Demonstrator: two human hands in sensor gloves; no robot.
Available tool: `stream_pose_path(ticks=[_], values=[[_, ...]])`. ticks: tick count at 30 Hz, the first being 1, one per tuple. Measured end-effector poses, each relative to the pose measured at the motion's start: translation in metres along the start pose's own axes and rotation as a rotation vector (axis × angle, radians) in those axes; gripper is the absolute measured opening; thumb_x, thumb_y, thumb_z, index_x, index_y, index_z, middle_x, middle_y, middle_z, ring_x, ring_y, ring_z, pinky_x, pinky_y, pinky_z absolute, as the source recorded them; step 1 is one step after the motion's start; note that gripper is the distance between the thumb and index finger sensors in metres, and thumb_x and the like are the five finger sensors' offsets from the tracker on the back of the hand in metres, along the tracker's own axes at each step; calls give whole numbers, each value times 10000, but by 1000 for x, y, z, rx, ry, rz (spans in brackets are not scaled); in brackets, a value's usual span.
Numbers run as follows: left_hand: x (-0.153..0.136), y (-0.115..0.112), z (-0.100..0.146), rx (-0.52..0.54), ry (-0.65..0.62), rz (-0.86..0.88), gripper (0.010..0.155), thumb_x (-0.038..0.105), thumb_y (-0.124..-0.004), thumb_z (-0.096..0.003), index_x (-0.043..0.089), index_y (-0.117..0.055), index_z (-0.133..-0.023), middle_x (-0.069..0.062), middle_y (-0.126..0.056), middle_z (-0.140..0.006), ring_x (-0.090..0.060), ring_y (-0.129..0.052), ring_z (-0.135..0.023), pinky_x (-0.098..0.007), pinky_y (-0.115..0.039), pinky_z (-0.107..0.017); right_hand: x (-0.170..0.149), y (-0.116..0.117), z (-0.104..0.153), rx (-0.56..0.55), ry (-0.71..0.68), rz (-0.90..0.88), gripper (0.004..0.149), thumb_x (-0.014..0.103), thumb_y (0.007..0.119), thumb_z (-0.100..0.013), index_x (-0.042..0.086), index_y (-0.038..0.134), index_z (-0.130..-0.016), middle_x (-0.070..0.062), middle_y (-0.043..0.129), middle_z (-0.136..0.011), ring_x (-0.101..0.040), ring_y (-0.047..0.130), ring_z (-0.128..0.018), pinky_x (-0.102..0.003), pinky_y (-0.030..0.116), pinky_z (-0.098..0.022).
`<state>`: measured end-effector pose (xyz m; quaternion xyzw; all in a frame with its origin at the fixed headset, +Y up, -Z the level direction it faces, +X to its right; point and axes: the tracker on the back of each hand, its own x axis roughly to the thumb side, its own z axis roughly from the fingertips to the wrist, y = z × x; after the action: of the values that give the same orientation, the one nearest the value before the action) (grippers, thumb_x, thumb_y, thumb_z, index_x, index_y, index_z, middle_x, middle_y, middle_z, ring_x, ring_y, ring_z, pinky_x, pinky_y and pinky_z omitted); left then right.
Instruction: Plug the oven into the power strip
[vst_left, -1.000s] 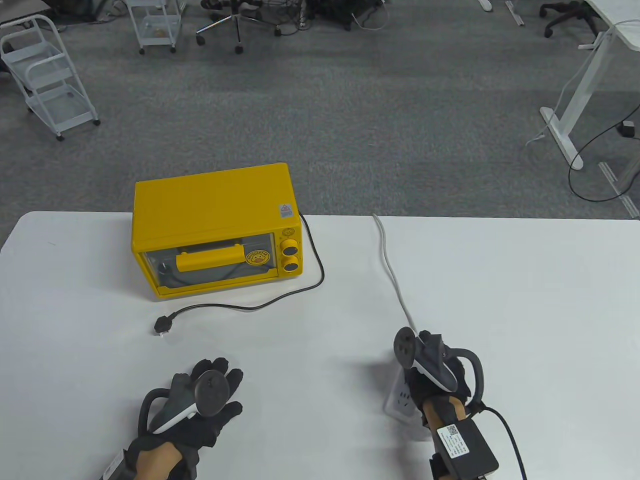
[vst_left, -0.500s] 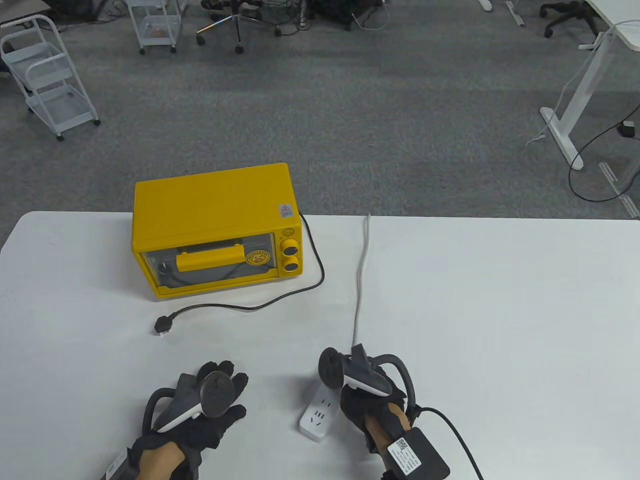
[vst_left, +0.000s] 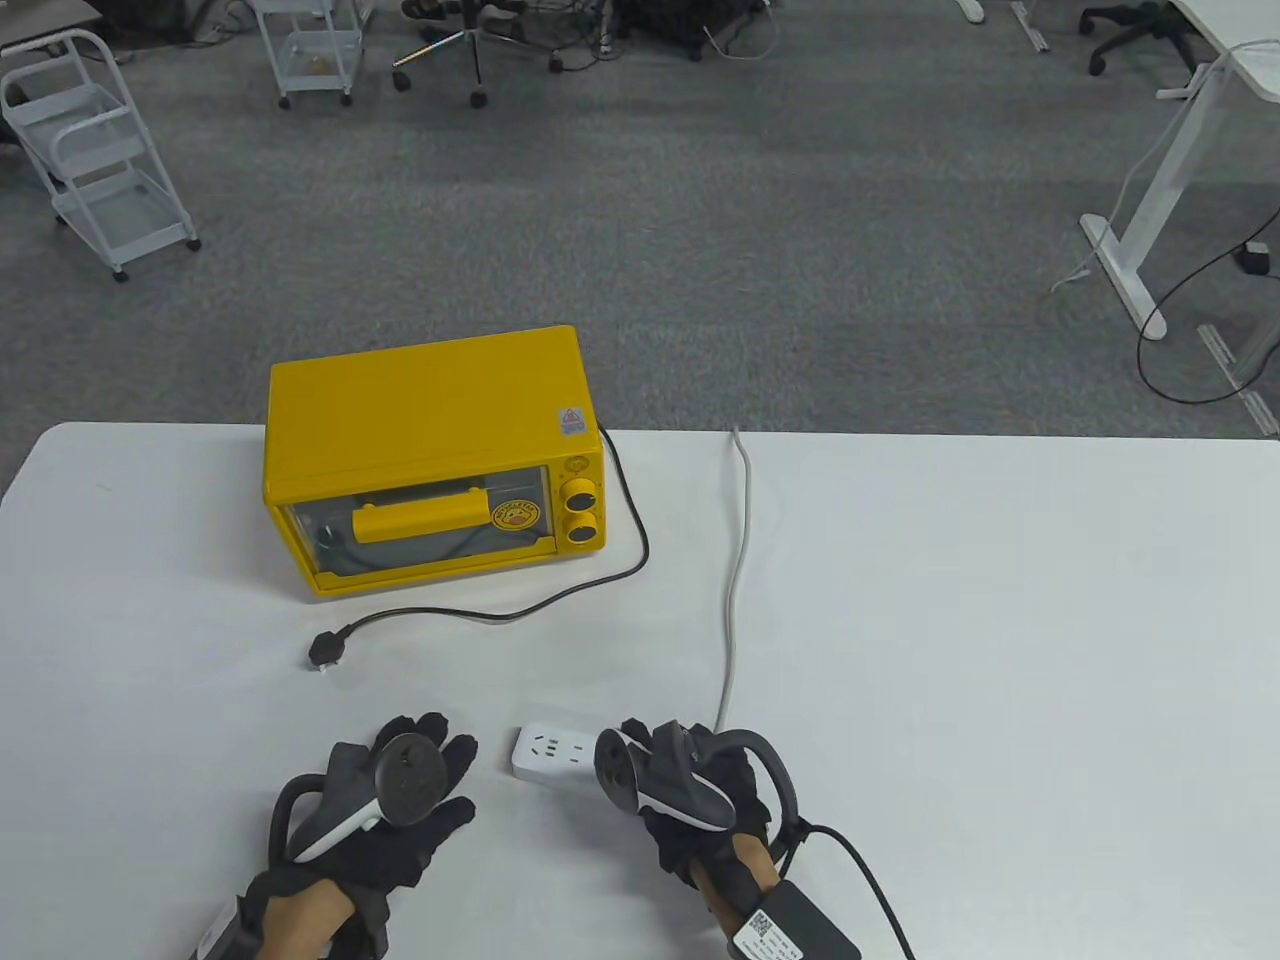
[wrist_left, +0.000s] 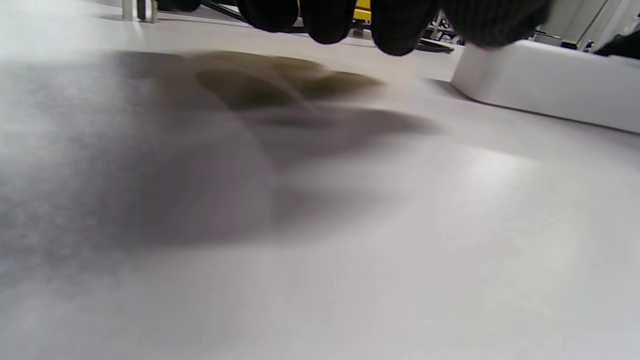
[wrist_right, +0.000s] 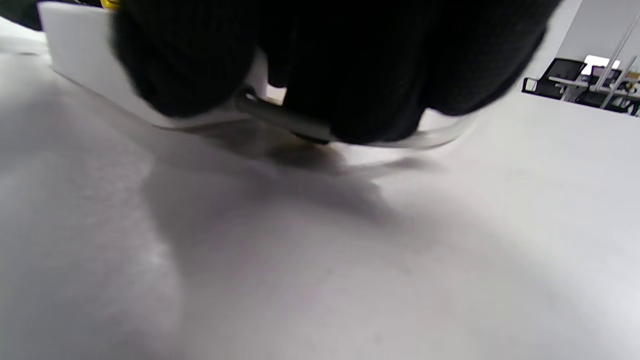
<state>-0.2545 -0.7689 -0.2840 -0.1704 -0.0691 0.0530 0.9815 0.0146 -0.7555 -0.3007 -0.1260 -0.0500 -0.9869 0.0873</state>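
Lying under the right hand (vst_left: 700, 800), the power strip (vst_left: 550, 752), flat on table (vst_left: 1000, 650).

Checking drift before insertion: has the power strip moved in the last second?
Yes. The power strip, held by the right hand, went left across the table, closer to the oven's plug, which lies unmoved in front of the yellow oven.

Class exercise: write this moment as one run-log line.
right hand: holds power strip | left hand: free, above table | oven plug: unplugged, near oven
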Motion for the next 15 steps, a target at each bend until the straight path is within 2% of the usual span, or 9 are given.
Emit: stream_pose_path(ticks=[3,7,9,11,14,15], values=[[-13,10,-2,70,37,20,715,562,-639,-452,393,-530,-1138,30,-380,-1315,-359,-399,-1218,-668,-413,-812,-3,2,-1,-6,-2,-28,622,409,807,-415,352,657,-1016,-50,907,-753,-154,964,-589,-482,797,-572],[-44,32,-8,234,154,6,691,534,-656,-467,403,-540,-1135,55,-368,-1321,-348,-391,-1225,-667,-412,-819,-1,0,-2,12,12,-26,623,399,809,-413,351,658,-1015,-53,904,-757,-161,964,-594,-487,795,-575],[-55,37,-14,267,209,-29,665,507,-667,-479,433,-541,-1128,63,-354,-1323,-351,-373,-1227,-666,-411,-822,-1,1,-2,10,16,-31,623,395,809,-413,351,659,-1016,-55,902,-757,-163,961,-596,-490,791,-576],[-64,41,-23,279,254,-87,641,490,-669,-488,474,-545,-1116,65,-334,-1326,-348,-346,-1231,-665,-400,-828,-2,0,-1,14,17,-32,625,397,806,-414,352,654,-1019,-55,898,-760,-163,957,-599,-490,789,-578],[-72,40,-39,226,288,-130,639,481,-670,-490,502,-521,-1112,25,-288,-1326,-412,-361,-1222,-670,-417,-826,-2,0,-2,26,40,-52,621,396,808,-416,359,659,-1018,-56,892,-767,-164,952,-605,-491,784,-583],[-73,39,-45,175,293,-146,648,490,-664,-492,502,-498,-1119,11,-258,-1327,-424,-358,-1221,-667,-425,-826,-2,0,-2,29,43,-55,622,395,809,-416,359,659,-1018,-57,891,-769,-166,950,-609,-494,782,-584]])
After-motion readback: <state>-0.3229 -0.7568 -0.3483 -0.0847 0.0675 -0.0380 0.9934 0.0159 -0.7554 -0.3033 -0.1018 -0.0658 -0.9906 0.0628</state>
